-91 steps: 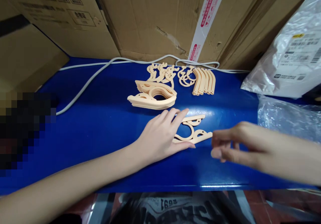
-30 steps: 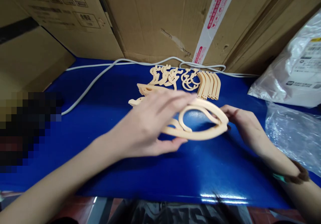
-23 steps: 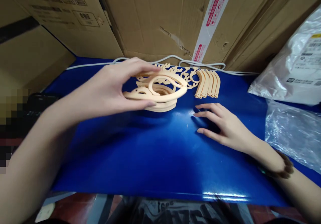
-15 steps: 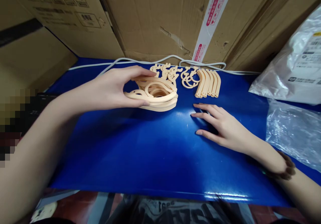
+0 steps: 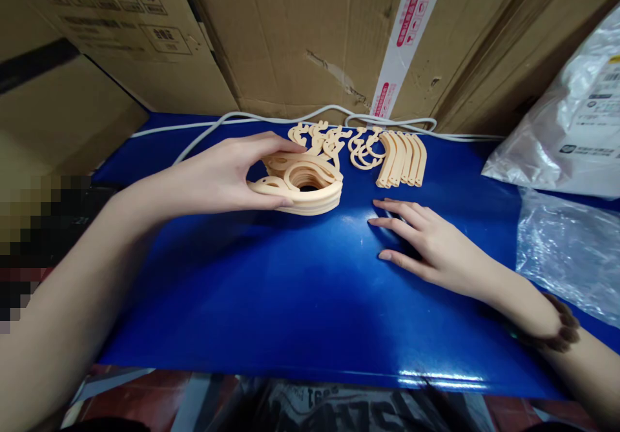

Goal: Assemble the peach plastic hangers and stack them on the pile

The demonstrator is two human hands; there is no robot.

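My left hand grips the left end of a stack of cream plastic hanger parts, thumb along the near side and fingers over the far side. The stacked pieces are curved, with a round opening in the middle, and lie closely one on another. My right hand rests apart from the stack, on the blue table, fingers spread and holding nothing. Behind the stack lie several small hook-shaped pieces. Further right are curved hook pieces and a row of bent arm pieces side by side.
Cardboard boxes stand along the back. A white cable runs in front of them. On the right are a white plastic package and a clear plastic bag. A dark object, partly blurred, sits at the left edge.
The top of the stack has come down and lies more evenly on the pieces below. My left hand has shifted slightly right with it. My right hand has stayed put.
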